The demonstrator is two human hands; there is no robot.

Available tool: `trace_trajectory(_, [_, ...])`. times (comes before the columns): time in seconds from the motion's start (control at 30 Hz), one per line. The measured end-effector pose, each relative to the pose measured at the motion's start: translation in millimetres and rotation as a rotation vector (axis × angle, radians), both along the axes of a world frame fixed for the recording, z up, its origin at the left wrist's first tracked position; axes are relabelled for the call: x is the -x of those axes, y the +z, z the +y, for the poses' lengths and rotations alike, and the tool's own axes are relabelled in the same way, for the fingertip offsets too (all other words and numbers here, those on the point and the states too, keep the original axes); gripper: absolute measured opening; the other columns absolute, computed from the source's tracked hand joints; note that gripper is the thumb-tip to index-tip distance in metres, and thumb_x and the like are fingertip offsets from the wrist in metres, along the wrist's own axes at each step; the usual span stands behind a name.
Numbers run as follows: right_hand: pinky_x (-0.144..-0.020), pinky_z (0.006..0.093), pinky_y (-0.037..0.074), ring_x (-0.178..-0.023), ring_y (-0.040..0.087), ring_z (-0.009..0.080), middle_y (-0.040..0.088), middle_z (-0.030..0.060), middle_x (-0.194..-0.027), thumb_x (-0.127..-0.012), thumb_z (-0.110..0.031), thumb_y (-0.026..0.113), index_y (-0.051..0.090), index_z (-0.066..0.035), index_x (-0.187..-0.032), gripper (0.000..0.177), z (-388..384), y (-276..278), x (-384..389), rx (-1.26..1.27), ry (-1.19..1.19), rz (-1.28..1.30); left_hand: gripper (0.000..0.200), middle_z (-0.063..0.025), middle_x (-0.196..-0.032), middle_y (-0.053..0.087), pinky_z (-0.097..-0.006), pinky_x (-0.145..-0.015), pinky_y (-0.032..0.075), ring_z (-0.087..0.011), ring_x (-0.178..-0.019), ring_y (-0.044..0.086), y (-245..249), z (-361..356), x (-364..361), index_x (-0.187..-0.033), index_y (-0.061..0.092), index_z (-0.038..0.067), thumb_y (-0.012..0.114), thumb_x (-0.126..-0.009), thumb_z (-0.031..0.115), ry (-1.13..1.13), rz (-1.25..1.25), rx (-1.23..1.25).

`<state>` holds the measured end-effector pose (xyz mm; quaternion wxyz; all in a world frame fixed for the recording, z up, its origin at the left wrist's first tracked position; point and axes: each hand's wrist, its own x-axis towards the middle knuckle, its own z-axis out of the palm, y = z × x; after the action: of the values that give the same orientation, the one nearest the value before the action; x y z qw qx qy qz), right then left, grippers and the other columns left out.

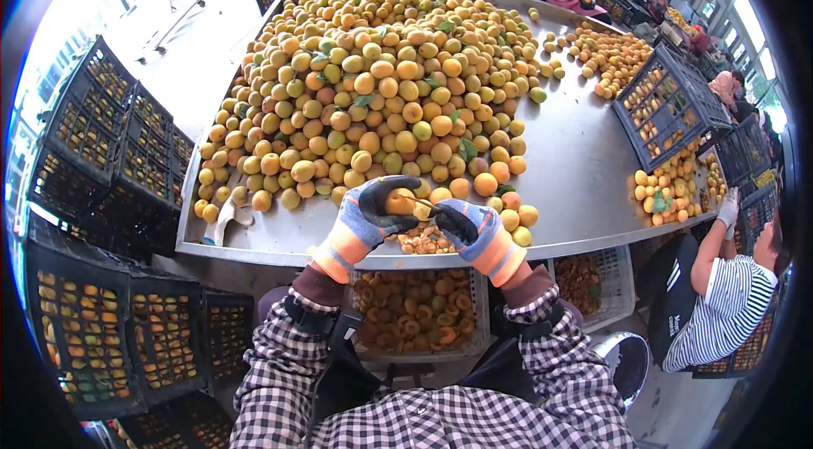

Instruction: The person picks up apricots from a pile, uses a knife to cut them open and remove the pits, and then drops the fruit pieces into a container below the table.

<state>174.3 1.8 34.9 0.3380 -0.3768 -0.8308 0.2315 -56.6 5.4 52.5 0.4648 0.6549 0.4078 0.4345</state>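
Observation:
My left hand (362,216), in a blue, orange and black work glove, is curled round a yellow-orange apricot (399,202) above the table's near edge. My right hand (481,236), gloved alike, is closed on a thin, dark, pointed tool (417,200) whose tip reaches to the fruit; most of it is hidden in the fingers. Under the hands lies a small heap of brown apricot pits (425,241) on the metal. Just beyond them rises a large pile of whole apricots (373,102) with some green leaves.
The metal table (584,187) has a raised rim. Below its near edge stand a crate of halved apricots (415,314) and a crate of pits (579,284). Stacked black crates (127,330) line the left. A tilted crate (669,106) and a co-worker (720,305) are at right.

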Motion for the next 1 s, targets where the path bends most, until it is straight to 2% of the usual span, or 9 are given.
trace_trajectory(0.23, [-0.076,0.0384,0.056,-0.09,0.067,0.0323,0.068,0.0138,-0.102,-0.082,-0.009,0.066,0.061,-0.006,-0.117,0.036,1.9,-28.7,8.8,0.007,0.014,0.069,0.053,-0.0059,-0.116,0.067,-0.0286,-0.094,0.05,-0.0122,-0.104,0.061,0.9,-2.4,3.8,-0.122,0.063,0.003,0.083,-0.073,0.004,-0.034,0.023,-0.028])
trace_trajectory(0.33, [-0.072,0.0391,0.055,-0.085,0.067,0.0315,0.067,0.0123,-0.095,-0.083,-0.01,0.066,0.06,-0.007,-0.116,0.033,1.6,-29.0,18.0,-0.075,-0.007,0.042,0.053,-0.0069,-0.117,0.066,-0.029,-0.092,0.051,-0.0133,-0.103,0.062,-5.9,-2.4,2.2,-0.122,0.062,0.002,0.082,-0.073,0.002,-0.036,-0.109,0.094])
trace_trajectory(0.4, [-0.067,0.0393,0.055,-0.081,0.066,0.0309,0.065,0.0107,-0.091,-0.083,-0.011,0.066,0.06,-0.009,-0.113,0.031,-0.6,-21.5,24.0,-0.032,-0.013,0.028,0.055,-0.008,-0.118,0.065,-0.0292,-0.091,0.052,-0.0148,-0.102,0.063,-7.5,-3.4,-2.3,-0.123,0.061,0.0,0.081,-0.072,0.0,-0.056,-0.529,0.312])
trace_trajectory(0.43, [-0.067,0.0393,0.055,-0.081,0.066,0.0309,0.065,0.0107,-0.091,-0.083,-0.011,0.066,0.06,-0.009,-0.113,0.031,-1.2,-18.5,25.8,-0.035,-0.016,0.03,0.055,-0.008,-0.118,0.065,-0.0292,-0.091,0.052,-0.0148,-0.102,0.063,-8.6,-4.2,-4.1,-0.123,0.061,0.0,0.081,-0.072,0.0,-0.059,-0.526,0.309])
trace_trajectory(0.5, [-0.065,0.0389,0.054,-0.079,0.066,0.0308,0.064,0.01,-0.089,-0.082,-0.01,0.066,0.06,-0.01,-0.111,0.029,-3.4,-14.1,28.1,-0.13,-0.027,0.086,0.057,-0.0092,-0.109,0.068,-0.0288,-0.087,0.054,-0.0182,-0.097,0.066,-10.5,-6.3,-6.2,-0.123,0.06,-0.003,0.083,-0.072,0.011,-0.001,-0.625,0.304])
trace_trajectory(0.67, [-0.071,0.0423,0.053,-0.085,0.066,0.0346,0.067,0.0146,-0.096,-0.079,-0.011,0.068,0.058,-0.007,-0.115,0.037,-3.8,-4.1,17.9,-0.036,-0.045,-0.032,0.053,-0.0075,-0.11,0.068,-0.0285,-0.087,0.053,-0.0127,-0.099,0.064,-3.2,2.5,8.0,-0.122,0.061,-0.001,0.08,-0.072,0.001,-0.048,-0.293,0.245])
trace_trajectory(0.77, [-0.07,0.0432,0.053,-0.085,0.065,0.0361,0.066,0.0157,-0.092,-0.082,-0.011,0.065,0.057,-0.007,-0.113,0.033,-5.7,-8.1,22.4,-0.078,-0.108,0.013,0.048,-0.0067,-0.109,0.068,-0.0286,-0.088,0.052,-0.014,-0.098,0.064,-15.6,0.4,-1.5,-0.12,0.061,-0.003,0.079,-0.075,-0.001,0.05,-0.464,0.232])
trace_trajectory(0.9, [-0.066,0.0415,0.051,-0.083,0.063,0.0394,0.064,0.0166,-0.086,-0.085,-0.004,0.065,0.054,-0.006,-0.112,0.03,-6.4,-15.2,39.3,-0.07,-0.146,0.048,0.04,-0.0084,-0.109,0.067,-0.0296,-0.093,0.049,-0.0165,-0.102,0.063,-11.1,-10.9,-30.7,-0.121,0.058,-0.004,0.066,-0.091,0.02,0.001,-0.881,0.362])
trace_trajectory(1.0, [-0.067,0.0397,0.051,-0.084,0.063,0.0389,0.065,0.0163,-0.086,-0.085,-0.004,0.065,0.055,-0.005,-0.112,0.029,-3.9,-13.5,40.2,0.007,-0.118,0.112,0.039,-0.0077,-0.109,0.066,-0.0296,-0.095,0.048,-0.0157,-0.103,0.062,-4.5,-9.6,-27.0,-0.122,0.058,-0.003,0.064,-0.092,0.021,-0.012,-0.798,0.393])
